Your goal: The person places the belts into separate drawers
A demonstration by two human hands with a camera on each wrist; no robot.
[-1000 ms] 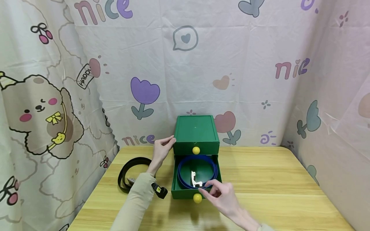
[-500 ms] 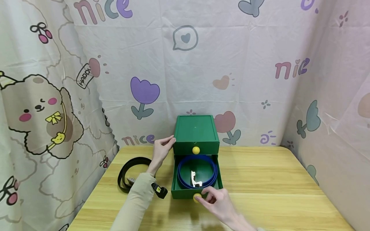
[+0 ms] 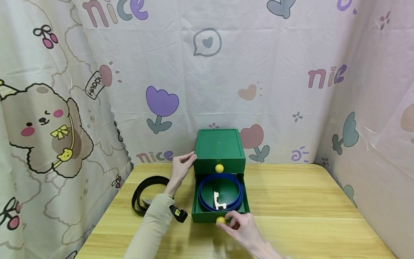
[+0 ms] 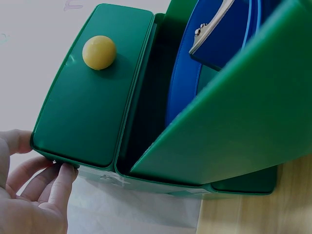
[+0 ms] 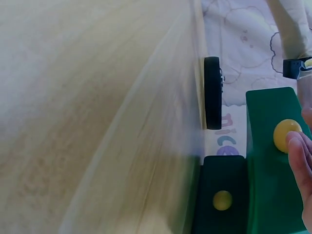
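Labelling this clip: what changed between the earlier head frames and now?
Right hand moved down and slightly left in the head view, from over the front rim of the open green rectangular drawer to its round yellow knob, which it now grips. Unchanged: drawer open, coiled blue belt inside, coiled black belt on the wooden table, left hand at the green box-shaped cabinet.

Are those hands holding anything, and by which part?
The right hand pinches the open middle drawer by its yellow knob; the left hand holds the green cabinet by its upper front corner.
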